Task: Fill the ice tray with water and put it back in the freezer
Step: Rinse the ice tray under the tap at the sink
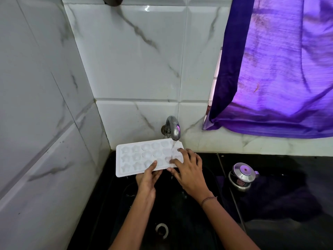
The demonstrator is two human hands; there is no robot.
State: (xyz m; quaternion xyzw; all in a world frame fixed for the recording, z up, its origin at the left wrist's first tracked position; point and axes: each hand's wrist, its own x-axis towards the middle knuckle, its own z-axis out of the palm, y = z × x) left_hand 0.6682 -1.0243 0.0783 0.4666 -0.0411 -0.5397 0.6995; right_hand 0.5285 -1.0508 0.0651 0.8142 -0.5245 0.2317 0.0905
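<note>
A white ice tray (137,157) with star-shaped cells is held over the black sink (180,210). A metal tap (173,127) on the tiled wall runs a thin stream of water onto the tray's right end. My left hand (147,179) grips the tray's near edge, thumb on top and fingers underneath. At the tray's right end, my right hand (189,166) lies over the tray with fingers spread over the cells and thumb under the near edge. The freezer is not in view.
The sink drain (162,230) shows near the bottom. A steel kettle (242,176) stands on a dark cloth on the black counter at the right. A purple curtain (281,69) hangs above the counter. Marbled white tiles cover the walls behind and at the left.
</note>
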